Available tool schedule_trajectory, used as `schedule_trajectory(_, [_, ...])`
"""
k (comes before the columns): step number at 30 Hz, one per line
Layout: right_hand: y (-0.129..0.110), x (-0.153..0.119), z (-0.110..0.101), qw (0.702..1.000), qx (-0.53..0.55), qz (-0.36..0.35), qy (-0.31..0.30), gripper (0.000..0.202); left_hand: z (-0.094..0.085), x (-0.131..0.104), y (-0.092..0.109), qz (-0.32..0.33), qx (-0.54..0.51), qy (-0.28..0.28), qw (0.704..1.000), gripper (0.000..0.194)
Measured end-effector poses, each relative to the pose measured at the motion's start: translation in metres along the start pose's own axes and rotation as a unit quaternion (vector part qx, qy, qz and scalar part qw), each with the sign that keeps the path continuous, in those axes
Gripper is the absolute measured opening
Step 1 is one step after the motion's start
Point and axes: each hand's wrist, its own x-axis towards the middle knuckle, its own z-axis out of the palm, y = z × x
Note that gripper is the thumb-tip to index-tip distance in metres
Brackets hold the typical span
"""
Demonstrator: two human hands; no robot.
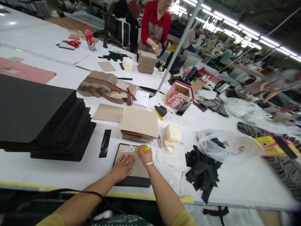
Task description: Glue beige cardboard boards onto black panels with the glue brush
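My right hand (144, 154) grips a brush (147, 149) by its yellow handle. The bristle end rests near the top edge of a beige board (138, 168), where a whitish smear shows. Flat on that board, fingers stretched out, lies my left hand (123, 166). Under the board is a black sheet or stack (134, 181) that sticks out along the front. Just beyond stands a stack of beige boards (139, 122), with one loose board (109, 113) to its left. A cream-coloured cut-open container (172, 133) sits right of the stack, near pink thread snips (160, 141).
A tall pile of black sheets (39, 110) fills the left side. Black scraps (203, 171) and a clear plastic bag (230, 146) lie to the right. A slanted metal pole (178, 47) rises beyond the stack, near a red box (180, 94). Across the table stands a co-worker (155, 25).
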Motion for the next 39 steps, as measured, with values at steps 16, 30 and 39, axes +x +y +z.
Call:
schedule_trajectory(16, [0.054, -0.066, -0.130, 0.989, -0.080, -0.056, 0.109, 0.031, 0.018, -0.002, -0.006, 0.043, 0.039, 0.006, 0.998, 0.047])
schedule_trajectory(30, [0.193, -0.034, -0.257, 0.825, -0.508, 0.010, 0.248, 0.019, 0.023, 0.002, -0.005, 0.040, 0.060, -0.012, 0.997, 0.047])
schedule_trajectory(39, [0.204, -0.042, -0.266, 0.840, -0.493, -0.023, 0.226, 0.021, 0.020, 0.003, -0.004, 0.045, 0.076, -0.028, 0.996, 0.045])
